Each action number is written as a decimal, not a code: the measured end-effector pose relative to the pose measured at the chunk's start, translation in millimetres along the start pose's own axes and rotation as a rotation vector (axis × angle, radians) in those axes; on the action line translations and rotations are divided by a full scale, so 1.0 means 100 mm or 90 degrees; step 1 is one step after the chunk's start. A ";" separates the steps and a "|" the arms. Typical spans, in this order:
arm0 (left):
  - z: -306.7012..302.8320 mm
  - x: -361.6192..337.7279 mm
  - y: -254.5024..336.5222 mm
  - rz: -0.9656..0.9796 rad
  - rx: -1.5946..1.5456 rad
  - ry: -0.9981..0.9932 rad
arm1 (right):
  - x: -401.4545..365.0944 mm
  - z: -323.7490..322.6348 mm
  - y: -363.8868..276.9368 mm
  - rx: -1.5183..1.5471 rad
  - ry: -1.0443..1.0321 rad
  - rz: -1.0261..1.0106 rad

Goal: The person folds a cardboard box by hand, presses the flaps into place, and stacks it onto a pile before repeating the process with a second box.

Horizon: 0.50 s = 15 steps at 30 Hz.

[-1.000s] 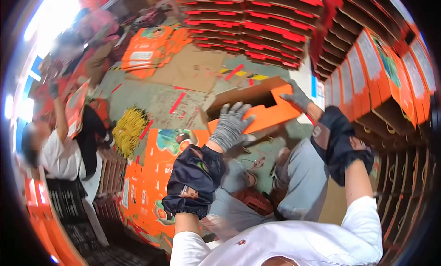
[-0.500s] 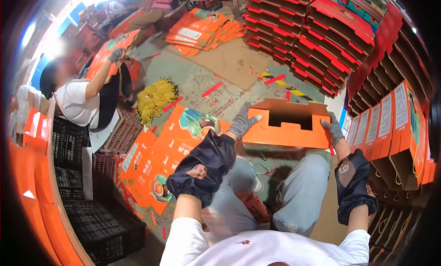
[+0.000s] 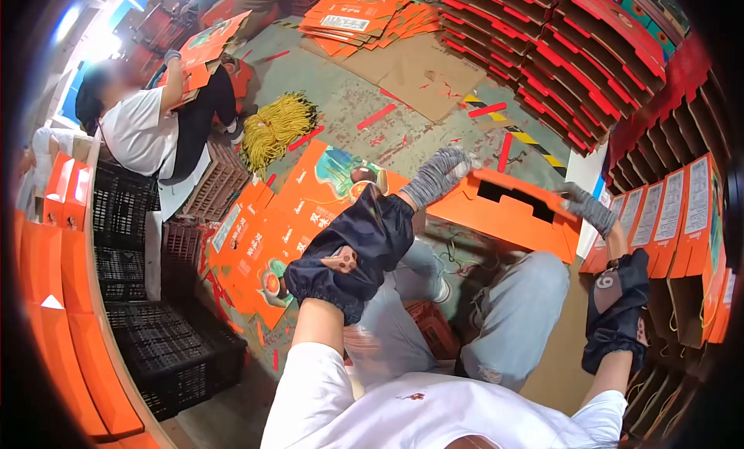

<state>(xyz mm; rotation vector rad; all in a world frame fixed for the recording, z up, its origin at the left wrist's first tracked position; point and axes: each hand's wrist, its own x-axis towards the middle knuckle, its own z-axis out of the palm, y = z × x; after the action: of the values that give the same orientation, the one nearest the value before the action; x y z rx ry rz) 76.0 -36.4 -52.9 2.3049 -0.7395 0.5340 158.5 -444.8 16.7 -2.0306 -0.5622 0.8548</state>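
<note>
The person's left hand (image 3: 440,176), in a grey knitted glove, is closed on the upper left corner of an oblong orange cardboard box (image 3: 504,226); the right hand (image 3: 590,207), gloved alike, pinches the upper right corner. The box is just in front of the bent knees (image 3: 527,302), over the floor (image 3: 345,115); whether it rests on anything cannot be told. Its long axis runs crosswise, slanting so that the right end lies nearer the wearer, whom a plain orange long side faces. Dark cut-outs show along the top; the contents are hidden. Left of it lie flat orange printed cardboard sheets (image 3: 310,195), with a bundle of yellow cords (image 3: 275,131) beyond. At right stands a row of upright orange cardboard boxes (image 3: 668,216); behind, brown cardboard trays with red edges (image 3: 597,65) are stacked. Further left are black plastic lattice crates (image 3: 167,348), and a co-worker (image 3: 143,139) holding an orange printed panel (image 3: 205,50).
</note>
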 end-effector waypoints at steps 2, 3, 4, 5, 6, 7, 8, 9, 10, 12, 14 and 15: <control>0.01 0.03 -0.05 -0.118 -0.088 -0.190 | 0.03 0.16 -0.25 -0.141 -0.027 0.033; 0.03 0.03 -0.02 -0.116 -0.041 -0.212 | 0.06 0.20 -0.33 -0.201 -0.044 0.077; -0.05 0.07 0.09 -0.113 0.007 -0.235 | 0.09 0.23 -0.39 -0.260 -0.063 0.120; -0.14 0.11 0.23 -0.111 0.055 -0.259 | 0.11 0.26 -0.41 -0.296 -0.053 0.140; -0.26 0.18 0.44 -0.180 0.050 -0.276 | 0.14 0.29 -0.44 -0.332 -0.045 0.158; -0.26 0.20 0.44 -0.212 0.053 -0.289 | 0.16 0.30 -0.45 -0.371 -0.037 0.176; -0.24 0.24 0.44 -0.243 0.057 -0.302 | 0.15 0.32 -0.44 -0.401 -0.018 0.165; -0.21 0.28 0.45 -0.273 0.060 -0.316 | 0.14 0.33 -0.43 -0.425 -0.003 0.184; -0.24 0.31 0.49 -0.279 0.078 -0.317 | 0.15 0.34 -0.44 -0.450 0.014 0.202; -0.24 0.33 0.55 -0.279 0.104 -0.307 | 0.15 0.39 -0.40 -0.467 0.042 0.186; -0.24 0.35 0.58 -0.286 0.144 -0.284 | 0.13 0.47 -0.42 -0.530 0.089 0.196; -0.22 0.34 0.61 -0.292 0.166 -0.270 | 0.12 0.54 -0.43 -0.561 0.111 0.199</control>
<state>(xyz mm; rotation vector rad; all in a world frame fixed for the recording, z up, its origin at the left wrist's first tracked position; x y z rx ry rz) 60.1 -71.8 8.9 2.7586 -0.3099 -0.0789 123.2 -385.1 26.3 -3.0236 -0.5889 0.6402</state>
